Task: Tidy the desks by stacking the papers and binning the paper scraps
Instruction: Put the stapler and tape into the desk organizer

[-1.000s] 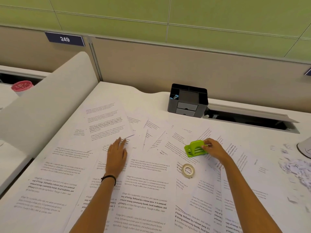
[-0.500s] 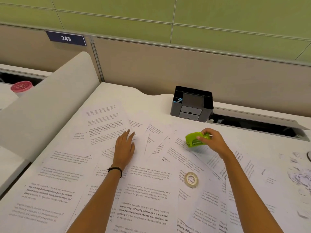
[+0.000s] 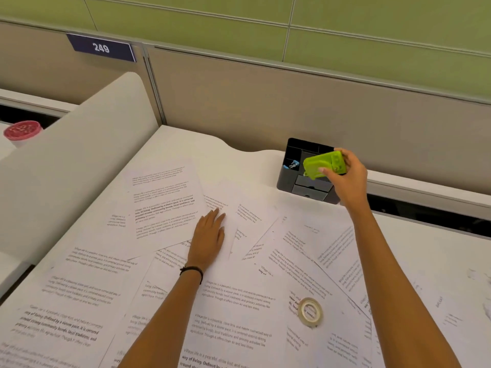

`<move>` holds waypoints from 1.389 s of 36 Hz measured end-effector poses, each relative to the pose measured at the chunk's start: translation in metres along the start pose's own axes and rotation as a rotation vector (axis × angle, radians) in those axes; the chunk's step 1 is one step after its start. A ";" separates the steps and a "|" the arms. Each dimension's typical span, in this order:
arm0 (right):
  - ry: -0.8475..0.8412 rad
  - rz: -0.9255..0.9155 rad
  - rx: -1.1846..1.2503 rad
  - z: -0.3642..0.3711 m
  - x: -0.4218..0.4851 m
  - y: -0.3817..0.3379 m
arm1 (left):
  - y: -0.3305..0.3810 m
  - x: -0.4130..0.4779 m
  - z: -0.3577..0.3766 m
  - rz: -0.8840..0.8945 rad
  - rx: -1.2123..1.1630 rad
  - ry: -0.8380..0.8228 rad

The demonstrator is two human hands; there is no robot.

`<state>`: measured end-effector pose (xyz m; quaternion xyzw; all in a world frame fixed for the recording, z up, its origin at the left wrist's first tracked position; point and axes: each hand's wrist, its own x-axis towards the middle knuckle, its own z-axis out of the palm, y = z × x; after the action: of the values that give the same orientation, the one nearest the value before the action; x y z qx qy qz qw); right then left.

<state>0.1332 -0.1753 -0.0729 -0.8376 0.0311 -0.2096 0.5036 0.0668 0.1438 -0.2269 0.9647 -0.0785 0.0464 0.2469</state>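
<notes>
Grips with the right hand (image 3: 348,179) a small lime-green plastic desk tool (image 3: 322,164), fingers and thumb curled round it, holding it in the air just over the open top of the black plastic desk organiser (image 3: 305,188) at the back of the white table (image 3: 202,147). Presses with the left hand (image 3: 208,237), fingers straight and flat, on the loose printed white paper sheets (image 3: 164,203), spread overlapping and unstacked across most of the table. Leaves a roll of clear adhesive tape (image 3: 310,312) lying on the sheets beside the right forearm. Shows a few torn white paper scraps (image 3: 472,273) only at the far right edge, well apart from both hands.

Could go wrong on release: let go off-centre, likely to catch the organiser's rim and tumble back onto the sheets, or tip the organiser. Could also crease or drag sheets under the left palm if leaned on during the reach. Could sweep the tape roll with the right forearm on pulling back. Stacking and binning not yet begun, by the look of it.
</notes>
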 end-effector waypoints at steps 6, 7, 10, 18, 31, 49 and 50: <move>0.070 -0.050 -0.055 0.023 0.034 0.000 | 0.001 -0.001 0.001 -0.031 0.007 -0.006; 0.076 -0.048 -0.057 0.027 0.039 0.001 | 0.001 -0.001 0.001 -0.035 0.006 -0.006; 0.086 -0.048 -0.093 0.036 0.054 0.008 | 0.000 -0.001 0.002 -0.044 0.005 -0.002; 0.095 -0.024 -0.151 0.050 0.083 0.023 | -0.001 0.000 0.004 -0.050 0.021 -0.012; -0.101 -0.069 -0.276 0.060 0.110 0.035 | 0.000 0.001 0.003 -0.052 -0.007 0.028; -0.401 -0.060 -0.601 0.086 0.135 0.041 | -0.001 0.000 0.005 -0.061 0.003 0.043; -0.396 -0.053 -0.592 0.087 0.134 0.042 | -0.001 0.000 0.005 -0.062 0.000 0.042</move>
<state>0.2951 -0.1585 -0.1017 -0.9721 -0.0293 -0.0382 0.2296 0.0671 0.1418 -0.2320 0.9655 -0.0435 0.0591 0.2498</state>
